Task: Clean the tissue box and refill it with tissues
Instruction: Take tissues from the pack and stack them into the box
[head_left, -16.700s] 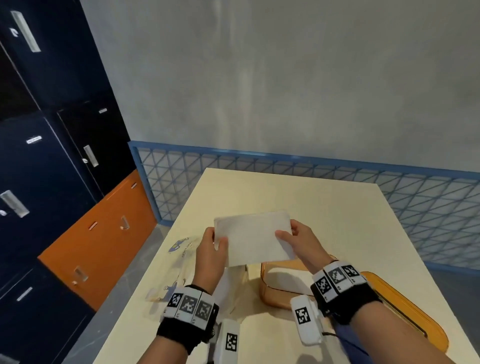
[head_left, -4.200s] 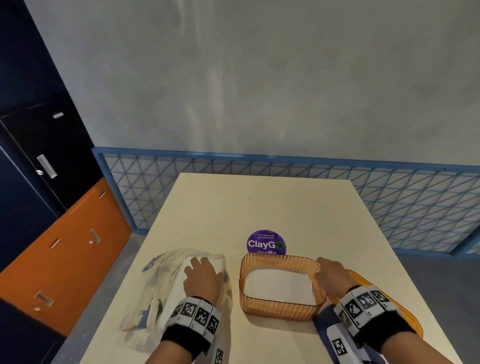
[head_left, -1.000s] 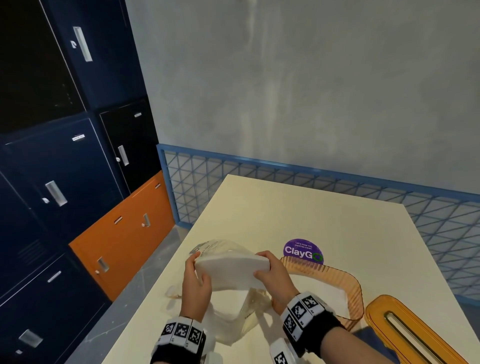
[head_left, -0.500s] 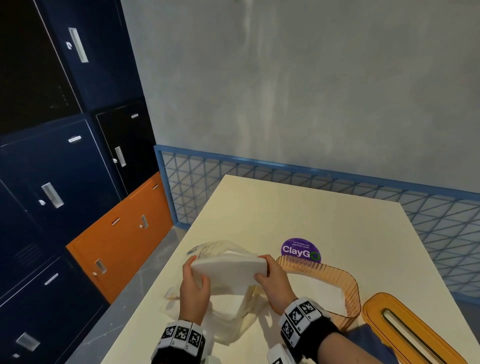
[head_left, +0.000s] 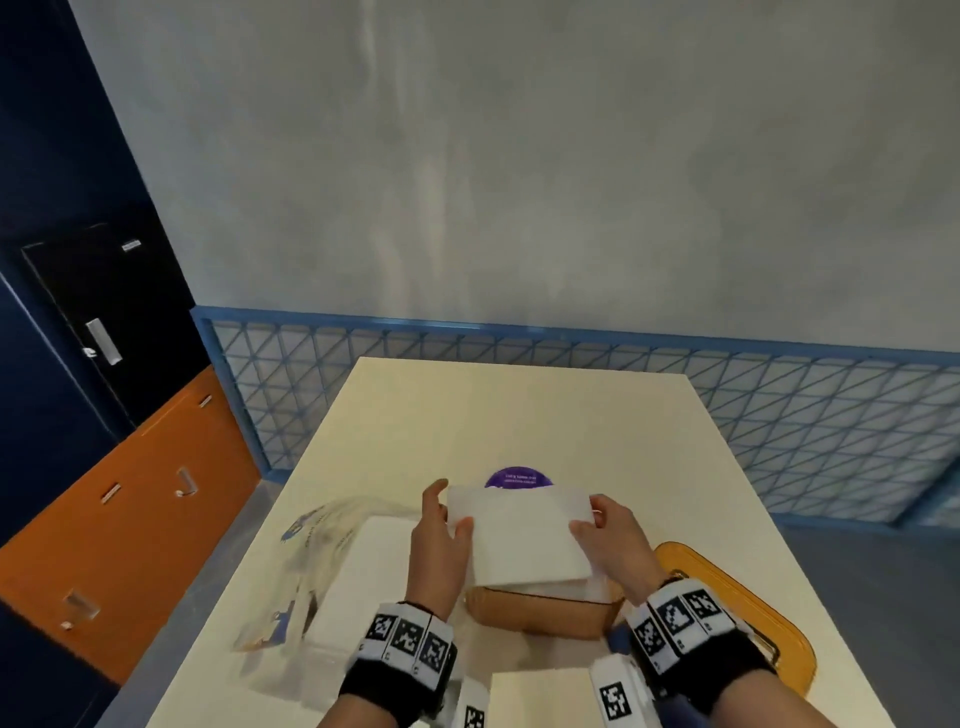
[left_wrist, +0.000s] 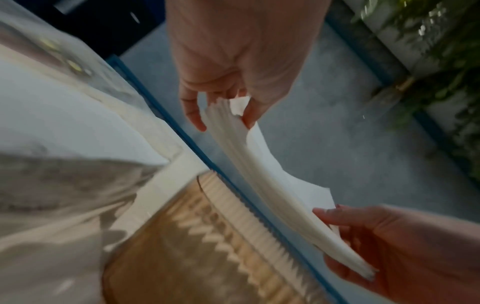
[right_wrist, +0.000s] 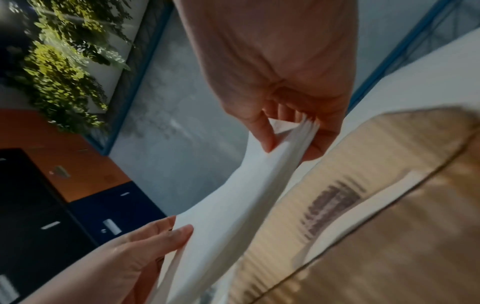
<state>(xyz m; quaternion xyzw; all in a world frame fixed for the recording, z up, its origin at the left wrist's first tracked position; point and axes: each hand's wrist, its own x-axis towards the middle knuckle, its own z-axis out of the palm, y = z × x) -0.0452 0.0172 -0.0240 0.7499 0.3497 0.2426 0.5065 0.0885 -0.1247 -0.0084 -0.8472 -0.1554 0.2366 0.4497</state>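
A white stack of tissues (head_left: 519, 535) hangs flat just above the open orange tissue box (head_left: 540, 616), sagging in the middle (left_wrist: 259, 174). My left hand (head_left: 441, 525) pinches its left end, thumb on top (left_wrist: 221, 111). My right hand (head_left: 605, 530) pinches the right end (right_wrist: 291, 139). More white tissues show inside the box under the stack. The box's orange lid (head_left: 753, 618) with a slot lies on the table to the right. A clear plastic tissue pack (head_left: 332, 571) with white tissues lies to the left.
The cream table (head_left: 519, 415) carries a purple round sticker (head_left: 517, 478) just beyond the box. A blue mesh railing (head_left: 779, 405) runs behind the table. Dark blue and orange lockers (head_left: 130, 467) stand on the left. Something blue sits at the near edge by my right wrist.
Both hands have carried the tissue stack from above the plastic pack rightward to above the orange box. The head view has swung right.
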